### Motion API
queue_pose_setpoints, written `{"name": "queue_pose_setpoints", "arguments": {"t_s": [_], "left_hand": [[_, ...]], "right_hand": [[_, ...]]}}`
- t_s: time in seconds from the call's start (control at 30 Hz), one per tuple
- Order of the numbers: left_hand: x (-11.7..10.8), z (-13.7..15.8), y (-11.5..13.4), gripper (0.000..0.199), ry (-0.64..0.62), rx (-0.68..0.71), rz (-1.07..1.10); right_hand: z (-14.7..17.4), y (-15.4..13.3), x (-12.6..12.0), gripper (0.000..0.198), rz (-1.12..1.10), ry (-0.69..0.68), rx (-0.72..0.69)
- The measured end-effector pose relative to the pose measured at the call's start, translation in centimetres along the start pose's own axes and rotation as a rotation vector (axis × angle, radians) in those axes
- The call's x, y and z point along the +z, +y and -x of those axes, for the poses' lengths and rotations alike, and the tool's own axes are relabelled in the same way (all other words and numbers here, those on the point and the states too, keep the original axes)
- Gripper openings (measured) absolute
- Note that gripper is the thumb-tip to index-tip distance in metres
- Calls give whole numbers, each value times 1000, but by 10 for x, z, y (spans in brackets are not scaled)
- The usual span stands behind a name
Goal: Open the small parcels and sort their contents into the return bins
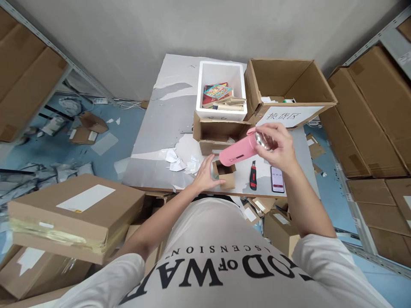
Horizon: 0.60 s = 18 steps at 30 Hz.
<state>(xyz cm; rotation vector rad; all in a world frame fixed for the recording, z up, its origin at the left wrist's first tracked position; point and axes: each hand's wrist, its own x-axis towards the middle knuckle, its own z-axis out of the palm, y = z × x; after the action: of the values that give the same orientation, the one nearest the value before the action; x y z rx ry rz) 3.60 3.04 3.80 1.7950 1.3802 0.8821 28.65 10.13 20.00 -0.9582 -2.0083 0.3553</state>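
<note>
My right hand [280, 147] grips a pink thermos bottle [239, 151] by its shiny silver end. The bottle is tilted, its pink base pointing left and down over a small open cardboard box [227, 181]. A pink loop shows near the silver end, and dark lettering runs along the side. My left hand [205, 176] is around the left side of that small box, thumb along the front and fingers at the back. Right of the box, a red and black utility knife [253, 176] lies on the table. Beside it is a phone [277, 179] with a timer on its screen.
Behind the hands stand an open brown box [208, 147], a white foam box [201, 92] holding books, and a large labelled carton [253, 92]. Crumpled paper [175, 161] lies left on the table [144, 171]. Stacked cartons [73, 214] stand at left, shelved cartons [369, 124] at right.
</note>
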Motion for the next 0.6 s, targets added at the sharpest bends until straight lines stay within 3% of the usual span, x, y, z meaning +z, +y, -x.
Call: {"name": "queue_pose_setpoints", "arguments": {"t_s": [0.1, 0.23, 0.4, 0.6], "left_hand": [[16, -8, -11, 112, -76, 5, -88], [30, -16, -25, 101, -78, -8, -76], [32, -15, -30, 87, -39, -27, 80], [33, -15, -28, 83, -27, -56, 173]], "right_hand": [[26, 2, 13, 41, 7, -44, -14], [48, 8, 33, 43, 15, -110, -44], [54, 12, 51, 43, -33, -266, -30], [50, 14, 71, 39, -37, -548, 5]]}}
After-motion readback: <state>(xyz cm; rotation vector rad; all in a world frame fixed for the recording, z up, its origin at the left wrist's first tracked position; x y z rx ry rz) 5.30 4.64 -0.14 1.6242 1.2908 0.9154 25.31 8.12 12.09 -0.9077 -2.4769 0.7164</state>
